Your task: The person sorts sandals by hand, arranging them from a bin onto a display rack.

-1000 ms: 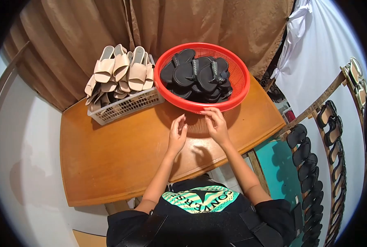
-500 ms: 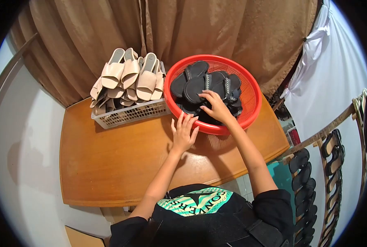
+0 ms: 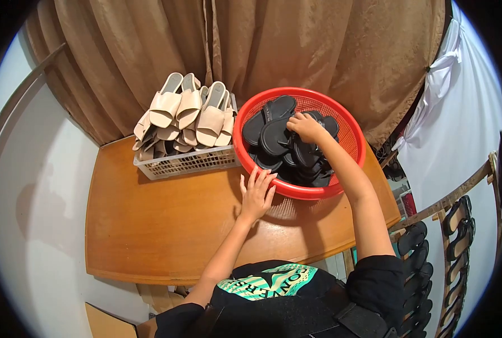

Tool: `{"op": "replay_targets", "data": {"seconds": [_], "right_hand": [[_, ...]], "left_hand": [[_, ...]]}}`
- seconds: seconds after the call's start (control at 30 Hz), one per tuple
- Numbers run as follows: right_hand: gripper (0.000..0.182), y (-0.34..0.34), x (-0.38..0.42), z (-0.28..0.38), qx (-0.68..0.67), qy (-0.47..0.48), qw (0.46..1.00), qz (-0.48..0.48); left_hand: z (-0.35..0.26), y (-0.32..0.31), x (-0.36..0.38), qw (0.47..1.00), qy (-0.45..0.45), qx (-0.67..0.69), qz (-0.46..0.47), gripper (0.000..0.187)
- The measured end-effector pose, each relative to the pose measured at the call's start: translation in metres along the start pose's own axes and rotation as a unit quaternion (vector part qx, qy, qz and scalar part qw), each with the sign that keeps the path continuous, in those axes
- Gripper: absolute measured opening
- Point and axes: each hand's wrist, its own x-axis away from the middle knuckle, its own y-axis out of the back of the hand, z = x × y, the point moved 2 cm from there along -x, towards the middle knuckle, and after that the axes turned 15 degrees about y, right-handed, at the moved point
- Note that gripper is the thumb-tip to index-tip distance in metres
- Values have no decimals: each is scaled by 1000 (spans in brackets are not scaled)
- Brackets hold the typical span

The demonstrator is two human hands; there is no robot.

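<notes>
A round red plastic basket (image 3: 354,164) holds a pile of black sandals (image 3: 275,137), some with a pale trim along the strap. Inside it, my right hand (image 3: 307,127) is closed with curled fingers around the strap area of one black sandal; the hand hides part of that strap. My left hand (image 3: 256,197) has its fingers spread, the tips resting against the basket's near left rim. Left of the basket stands a pale grey slotted crate (image 3: 189,161), heaped with beige heeled slides (image 3: 165,109).
Basket and crate stand on a brown wooden table (image 3: 161,225). A brown curtain (image 3: 296,45) hangs directly behind. To the right, wooden racks (image 3: 439,248) carry rows of black sandals, beside a white cloth (image 3: 459,118). A white wall (image 3: 42,186) is at the left.
My right hand has moved up and deeper into the basket, its fingers closing on a sandal. My left hand stays at the rim. The camera view has shifted slightly.
</notes>
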Motion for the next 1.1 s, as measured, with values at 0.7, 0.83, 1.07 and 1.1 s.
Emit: {"op": "replay_targets", "data": {"seconds": [0.7,0.83,1.07,1.1], "right_hand": [[30,149,53,-25,112,-59,969,-211],[23,165,66,-20,97,-79,931,-344],[24,135,81,-8,-51,-243,890,-383],[25,115,83,-11,-101,-280,875,-382]], "left_hand": [[-6,44,-35,967,-225,-83,85,35],[-13,37,-61,972,-158,-82,150,21],[3,-32,-91,972,88,-104,194,29],[-1,-37,-98,966,112,-96,214,44]]}}
